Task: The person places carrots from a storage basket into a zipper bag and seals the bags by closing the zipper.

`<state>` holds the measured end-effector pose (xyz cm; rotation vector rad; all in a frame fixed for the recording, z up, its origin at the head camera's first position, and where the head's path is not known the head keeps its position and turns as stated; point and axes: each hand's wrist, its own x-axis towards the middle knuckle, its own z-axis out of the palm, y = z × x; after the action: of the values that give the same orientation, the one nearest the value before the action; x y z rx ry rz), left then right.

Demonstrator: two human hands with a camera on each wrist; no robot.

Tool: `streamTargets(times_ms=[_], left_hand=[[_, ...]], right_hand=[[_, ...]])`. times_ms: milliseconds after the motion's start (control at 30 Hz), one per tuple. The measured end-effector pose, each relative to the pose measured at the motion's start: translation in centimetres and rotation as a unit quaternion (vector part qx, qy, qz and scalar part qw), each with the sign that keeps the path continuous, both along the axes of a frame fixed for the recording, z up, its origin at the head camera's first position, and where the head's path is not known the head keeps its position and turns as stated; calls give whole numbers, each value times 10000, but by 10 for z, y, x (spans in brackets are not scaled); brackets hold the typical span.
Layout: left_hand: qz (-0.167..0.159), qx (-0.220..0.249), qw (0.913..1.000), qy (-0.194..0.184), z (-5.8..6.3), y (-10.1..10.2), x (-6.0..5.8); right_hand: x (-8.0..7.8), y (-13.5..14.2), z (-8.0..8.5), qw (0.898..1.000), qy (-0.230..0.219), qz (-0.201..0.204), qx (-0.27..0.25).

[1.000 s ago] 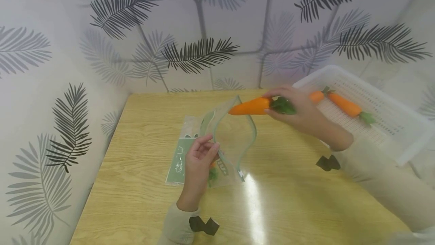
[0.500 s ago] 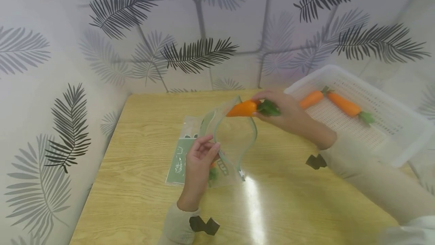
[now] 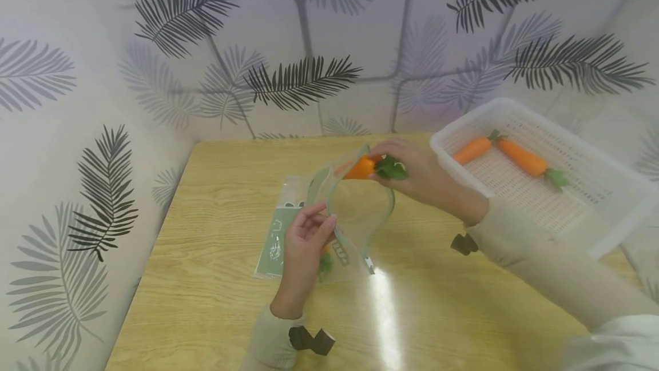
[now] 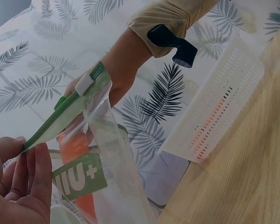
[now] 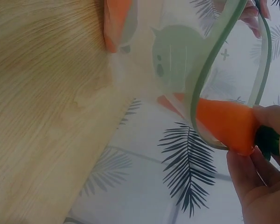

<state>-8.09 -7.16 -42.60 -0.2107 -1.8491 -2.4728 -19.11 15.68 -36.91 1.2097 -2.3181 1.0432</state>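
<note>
My left hand [image 3: 305, 239] pinches the green zip edge of a clear zip bag [image 5: 177, 56] between thumb and fingers. The bag's mouth gapes toward the right, with a white slider [image 4: 84, 85] on its zip. My right hand [image 3: 419, 174] holds an orange carrot [image 5: 228, 122] by its thick end, beside the green leafy top [image 3: 391, 168]. The carrot's tapered end points left and lies inside the bag's mouth. Lower in the bag shows another carrot [image 5: 114, 28], partly hidden by my left hand in the head view.
A white perforated basket [image 3: 607, 176] stands at the right, holding a carrot [image 3: 472, 150] and a second carrot [image 3: 522, 158]. Flat green-and-clear packaging [image 3: 275, 245] lies on the wooden table [image 3: 206, 302] behind my left hand. A leaf-patterned wall [image 3: 355, 34] rises behind.
My right hand has moved left, sliding the carrot's tip and much of its body into the bag's mouth. The left hand and the bag have shifted slightly right.
</note>
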Motion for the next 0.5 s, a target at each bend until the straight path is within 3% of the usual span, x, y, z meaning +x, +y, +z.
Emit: streamTargets(times_ms=[500], left_hand=[[-34, 106, 9999, -18, 1, 2, 0]], right_hand=[[0, -6, -4, 9993, 114, -103, 342]])
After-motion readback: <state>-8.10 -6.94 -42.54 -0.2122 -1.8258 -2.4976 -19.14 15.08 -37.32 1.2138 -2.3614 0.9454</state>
